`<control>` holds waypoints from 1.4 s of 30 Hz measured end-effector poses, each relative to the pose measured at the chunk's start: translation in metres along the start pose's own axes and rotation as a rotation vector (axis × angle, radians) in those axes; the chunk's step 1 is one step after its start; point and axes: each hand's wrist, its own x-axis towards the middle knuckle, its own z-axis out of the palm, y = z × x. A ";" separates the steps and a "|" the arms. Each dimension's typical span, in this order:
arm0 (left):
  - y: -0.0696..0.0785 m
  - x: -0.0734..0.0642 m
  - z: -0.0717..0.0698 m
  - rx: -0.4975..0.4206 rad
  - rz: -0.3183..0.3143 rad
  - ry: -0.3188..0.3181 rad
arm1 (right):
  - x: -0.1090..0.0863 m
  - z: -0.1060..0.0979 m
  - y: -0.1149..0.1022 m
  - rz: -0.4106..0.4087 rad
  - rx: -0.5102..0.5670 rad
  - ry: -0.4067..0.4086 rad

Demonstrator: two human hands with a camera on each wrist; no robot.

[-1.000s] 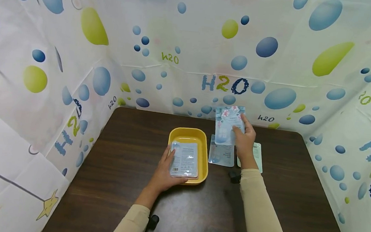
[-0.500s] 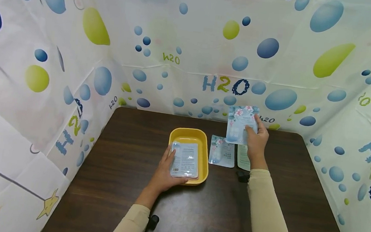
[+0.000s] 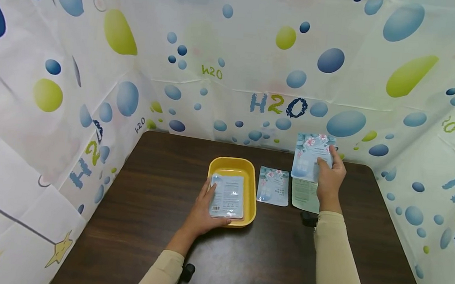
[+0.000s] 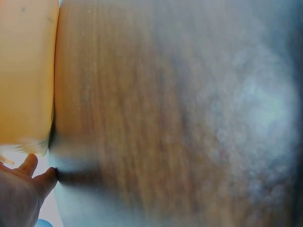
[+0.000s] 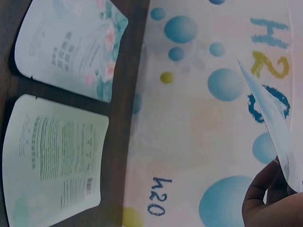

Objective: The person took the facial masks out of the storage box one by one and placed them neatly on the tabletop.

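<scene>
One blue floral sachet (image 3: 309, 156) is pinched by the right hand (image 3: 331, 182), grip at its right edge, raised beyond the green sachet (image 3: 303, 196) on the counter (image 3: 158, 190). Left hand (image 3: 200, 212), fingers extended, rests against the yellow tray (image 3: 231, 166) containing stacked sachets (image 3: 228, 196).

Plain beige long sleeves are worn: left sleeve (image 3: 161, 272), right sleeve (image 3: 339, 262), both lightly creased, stopped short of bare hands (image 3: 331, 180). Small black rounded device (image 3: 188, 272) is worn at left wrist; second black device (image 3: 309, 219) is seen at right wrist.
</scene>
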 end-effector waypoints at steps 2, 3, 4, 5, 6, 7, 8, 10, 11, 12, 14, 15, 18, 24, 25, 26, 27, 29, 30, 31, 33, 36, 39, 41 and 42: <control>0.000 0.000 0.000 -0.002 0.000 0.001 | 0.000 -0.003 -0.001 0.006 0.004 0.011; 0.001 0.000 0.000 -0.004 -0.001 0.002 | 0.000 -0.005 -0.001 0.006 0.000 0.016; 0.001 -0.001 0.000 -0.005 0.001 0.003 | 0.000 -0.006 -0.001 0.009 0.002 0.021; 0.001 -0.001 -0.001 -0.004 0.000 0.003 | 0.000 -0.008 -0.001 0.012 0.001 0.026; 0.001 -0.001 -0.001 -0.006 0.001 0.005 | 0.000 -0.009 -0.001 0.014 0.011 0.031; 0.001 -0.001 -0.001 -0.005 0.001 0.005 | 0.000 -0.011 0.000 0.014 0.015 0.035; 0.001 -0.001 -0.001 -0.004 0.003 0.006 | 0.000 -0.012 0.000 0.011 0.013 0.037; 0.002 -0.001 -0.001 0.000 0.004 0.006 | 0.001 -0.015 0.002 0.002 0.015 0.042; 0.001 -0.001 -0.001 -0.001 0.004 0.007 | 0.001 -0.016 0.002 -0.002 0.009 0.041; 0.001 -0.001 -0.001 -0.002 0.005 0.007 | 0.001 -0.017 0.003 -0.007 0.008 0.042; 0.001 -0.001 0.000 -0.001 0.005 0.008 | 0.003 -0.020 0.004 -0.015 -0.002 0.040; 0.001 -0.001 0.000 -0.002 0.005 0.008 | 0.003 -0.022 0.004 -0.016 -0.005 0.042; 0.000 0.000 0.000 0.001 0.005 0.006 | 0.004 -0.026 0.004 -0.013 -0.002 0.057; 0.001 -0.002 -0.001 -0.002 -0.015 0.000 | 0.007 -0.037 0.004 -0.007 -0.011 0.085; 0.001 -0.002 -0.001 -0.004 -0.017 0.000 | 0.008 -0.039 0.005 -0.004 -0.015 0.088; 0.002 -0.002 -0.001 -0.006 -0.021 -0.001 | 0.008 -0.041 0.005 -0.001 -0.012 0.092; 0.002 -0.002 -0.001 -0.009 -0.024 -0.002 | 0.009 -0.043 0.005 0.002 -0.013 0.096; 0.003 -0.002 -0.001 -0.012 -0.028 -0.002 | 0.010 -0.047 0.005 0.011 -0.008 0.102; 0.003 -0.002 -0.001 -0.012 -0.030 -0.001 | 0.010 -0.049 0.006 0.014 -0.014 0.105; 0.004 -0.003 -0.001 -0.013 -0.033 0.000 | 0.010 -0.051 0.006 0.018 -0.014 0.108; 0.003 -0.002 -0.001 -0.010 -0.035 0.000 | 0.009 -0.054 0.007 0.025 -0.022 0.115; 0.003 -0.002 0.000 -0.002 -0.043 -0.003 | 0.010 -0.059 0.009 0.028 -0.030 0.127; 0.004 -0.002 0.000 -0.001 -0.046 -0.006 | 0.011 -0.063 0.011 0.028 -0.025 0.140; 0.005 -0.003 -0.001 -0.010 -0.041 -0.005 | 0.012 -0.066 0.013 0.036 -0.035 0.145; 0.005 -0.003 -0.001 -0.014 -0.039 -0.004 | 0.013 -0.067 0.014 0.041 -0.038 0.151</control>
